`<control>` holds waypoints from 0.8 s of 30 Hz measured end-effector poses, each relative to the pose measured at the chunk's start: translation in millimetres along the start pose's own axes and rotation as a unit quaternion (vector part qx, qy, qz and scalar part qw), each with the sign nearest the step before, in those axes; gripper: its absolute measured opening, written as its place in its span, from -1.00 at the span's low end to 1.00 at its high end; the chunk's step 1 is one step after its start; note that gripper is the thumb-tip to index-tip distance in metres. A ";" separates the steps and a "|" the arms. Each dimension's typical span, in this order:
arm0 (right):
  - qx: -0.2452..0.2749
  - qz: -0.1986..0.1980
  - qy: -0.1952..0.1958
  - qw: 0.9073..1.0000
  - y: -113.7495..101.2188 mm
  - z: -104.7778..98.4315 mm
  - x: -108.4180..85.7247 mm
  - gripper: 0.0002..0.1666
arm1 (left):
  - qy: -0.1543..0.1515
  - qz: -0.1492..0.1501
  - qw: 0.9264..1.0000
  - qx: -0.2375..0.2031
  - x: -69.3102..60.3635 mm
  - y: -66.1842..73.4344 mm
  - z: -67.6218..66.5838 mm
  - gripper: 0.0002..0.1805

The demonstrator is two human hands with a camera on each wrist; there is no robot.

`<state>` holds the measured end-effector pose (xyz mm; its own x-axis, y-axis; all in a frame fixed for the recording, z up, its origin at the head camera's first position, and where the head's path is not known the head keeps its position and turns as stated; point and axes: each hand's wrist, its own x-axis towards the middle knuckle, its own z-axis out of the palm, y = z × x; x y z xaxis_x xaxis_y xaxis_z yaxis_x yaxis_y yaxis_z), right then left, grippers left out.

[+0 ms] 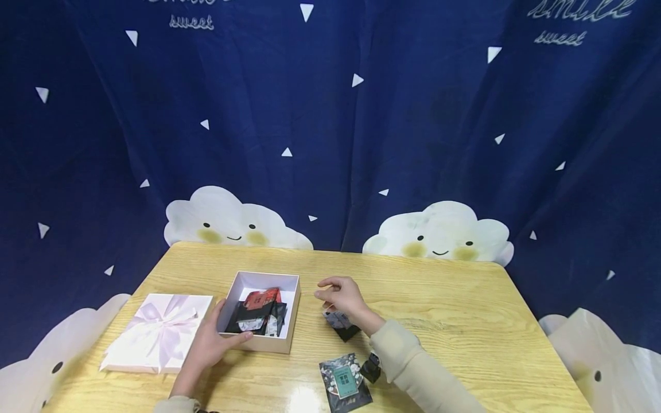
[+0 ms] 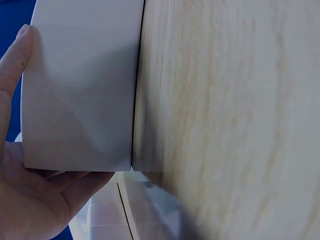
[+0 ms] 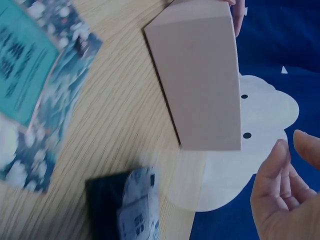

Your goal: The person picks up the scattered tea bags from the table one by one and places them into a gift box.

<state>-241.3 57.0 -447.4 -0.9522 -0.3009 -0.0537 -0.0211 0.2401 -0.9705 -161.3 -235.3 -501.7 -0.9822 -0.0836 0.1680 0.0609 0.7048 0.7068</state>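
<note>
My left hand (image 1: 207, 343) holds an open pale gift box (image 1: 263, 344) at its near left corner, the thumb on the front rim and the fingers along the left side. In the left wrist view the thumb lies on the upper edge of the box wall (image 2: 82, 90). Inside the box are red, black and patterned sachets (image 1: 260, 304), overlapping one another. Right of the box, my right hand (image 1: 345, 297) hovers with nothing between its loosely bent fingers. Below it lies a dark patterned sachet (image 1: 342, 326), partly hidden in the head view by the hand.
A white lid with a pale ribbon bow (image 1: 161, 328) lies left of the box. Near the front edge lies a black floral sachet with a green label (image 1: 345, 383). A small black object (image 1: 370, 367) sits beside it, by my right sleeve. Behind the wooden table (image 1: 465, 321) hangs a blue curtain.
</note>
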 end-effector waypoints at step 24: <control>-0.142 -0.036 -0.002 0.989 63.8 -54.0 -0.9 -0.33 | -0.006 -0.013 1.000 -0.006 -0.4 2.2 0.0 0.15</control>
<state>-258.3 122.5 -496.6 -0.9437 -0.3307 0.0119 -0.1748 0.4676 -0.8665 -160.8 -233.7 -500.3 -0.9856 -0.0934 0.1410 0.0372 0.6935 0.7195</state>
